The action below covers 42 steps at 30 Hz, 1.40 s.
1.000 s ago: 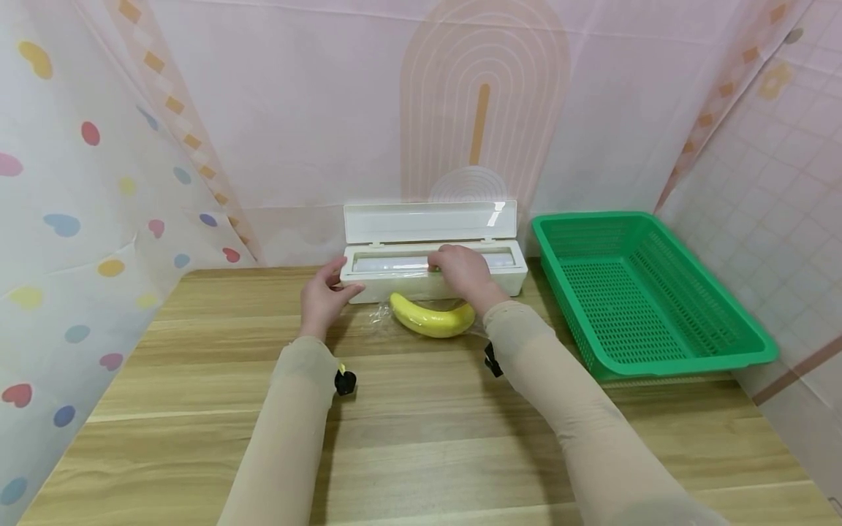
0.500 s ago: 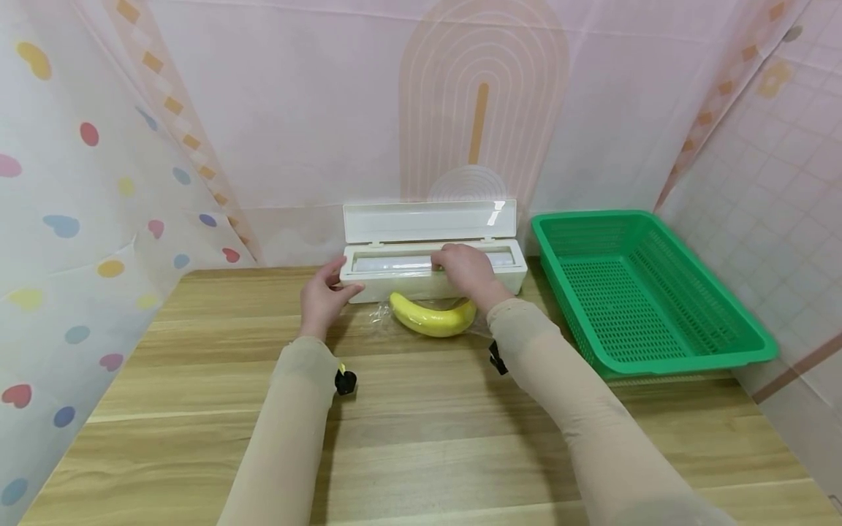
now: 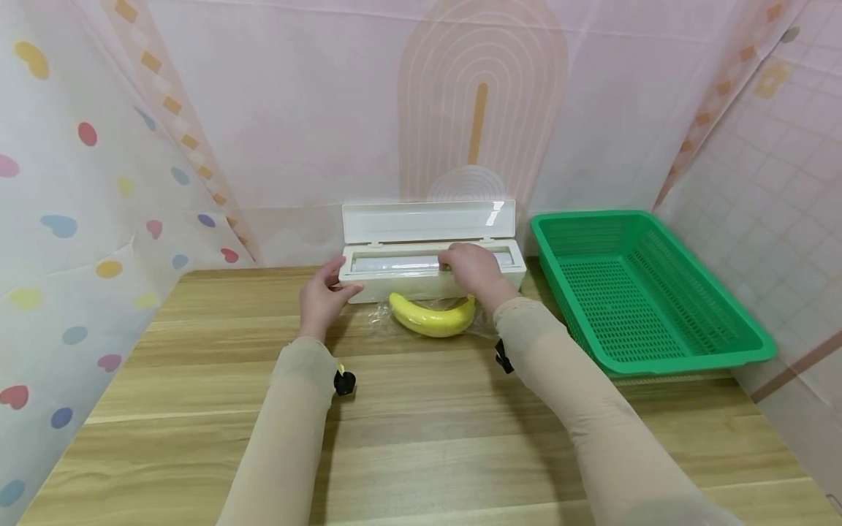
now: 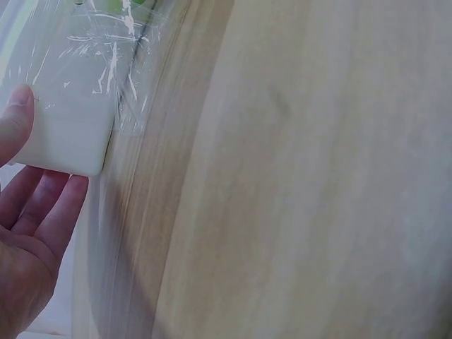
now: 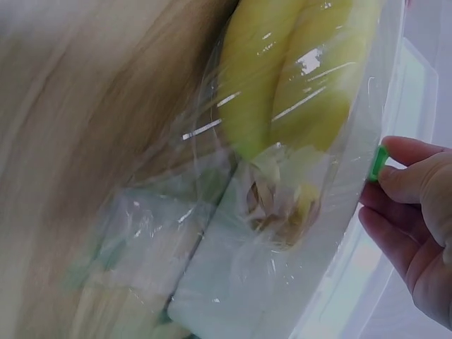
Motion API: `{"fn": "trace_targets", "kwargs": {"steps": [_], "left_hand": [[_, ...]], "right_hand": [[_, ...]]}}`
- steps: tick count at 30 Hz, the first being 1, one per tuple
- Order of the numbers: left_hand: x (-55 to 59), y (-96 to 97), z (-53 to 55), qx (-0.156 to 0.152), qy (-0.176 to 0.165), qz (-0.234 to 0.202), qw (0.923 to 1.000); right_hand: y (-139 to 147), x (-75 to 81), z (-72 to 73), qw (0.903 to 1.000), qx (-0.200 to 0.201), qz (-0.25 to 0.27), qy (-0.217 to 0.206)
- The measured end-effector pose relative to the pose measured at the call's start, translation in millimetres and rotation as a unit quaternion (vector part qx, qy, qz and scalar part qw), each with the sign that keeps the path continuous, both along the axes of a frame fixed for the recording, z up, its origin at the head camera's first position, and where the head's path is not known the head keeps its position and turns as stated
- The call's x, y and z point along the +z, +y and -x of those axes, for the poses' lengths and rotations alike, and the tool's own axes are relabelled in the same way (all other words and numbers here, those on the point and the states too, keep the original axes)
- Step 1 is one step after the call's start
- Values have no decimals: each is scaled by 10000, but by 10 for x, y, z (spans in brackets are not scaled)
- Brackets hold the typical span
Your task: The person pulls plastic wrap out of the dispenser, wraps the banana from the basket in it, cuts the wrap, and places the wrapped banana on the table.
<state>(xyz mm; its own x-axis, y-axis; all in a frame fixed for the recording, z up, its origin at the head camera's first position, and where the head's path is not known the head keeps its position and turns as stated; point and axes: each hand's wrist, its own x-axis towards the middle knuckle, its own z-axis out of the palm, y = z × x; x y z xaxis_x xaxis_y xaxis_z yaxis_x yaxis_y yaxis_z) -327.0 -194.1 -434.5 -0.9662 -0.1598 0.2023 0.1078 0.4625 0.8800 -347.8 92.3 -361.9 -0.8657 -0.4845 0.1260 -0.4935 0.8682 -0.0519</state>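
Note:
A white cling film dispenser (image 3: pixel 368 291) stands at the back of the table with its lid raised. My left hand (image 3: pixel 321 301) holds its left end, thumb on the front face and fingers round the side, as the left wrist view shows. Between thumb and forefinger my right hand (image 5: pixel 417 205) pinches a small green slide cutter (image 5: pixel 378 164) on the dispenser's front edge, right of the middle. Clear cling film (image 4: pixel 131 78) hangs from that edge down to the table. A yellow banana (image 3: pixel 430 320) lies under the film just in front of the dispenser.
A green plastic basket (image 3: pixel 684 365) sits to the right, close by my right forearm. Patterned cloth walls (image 3: pixel 296 131) rise behind the wooden table (image 3: pixel 408 453) and at both sides.
My right hand has slid a short way to the right along the dispenser's front edge with the slide cutter. The left hand, dispenser and banana have stayed in place.

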Motion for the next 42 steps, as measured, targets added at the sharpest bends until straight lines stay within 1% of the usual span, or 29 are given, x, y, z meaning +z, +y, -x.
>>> {"fn": "trace_targets", "kwargs": {"steps": [5, 11, 14, 20, 30, 42], "left_hand": [[4, -12, -8, 6, 1, -71, 10000], [-8, -27, -3, 43, -32, -93, 9999], [-10, -21, -8, 45, -25, -59, 10000], [3, -1, -17, 31, -42, -17, 10000], [-15, 1, -12, 64, -49, -29, 10000], [-11, 20, -5, 36, -73, -58, 9999]], "right_hand": [[68, 39, 0, 9996, 12, -242, 131], [154, 94, -21, 9987, -140, -490, -15], [185, 108, -24, 9983, -112, -580, 3], [246, 119, -22, 9977, 0, -670, 136], [321, 128, -15, 9964, 44, -836, 120], [421, 116, -4, 9971, 26, -763, 77]]}}
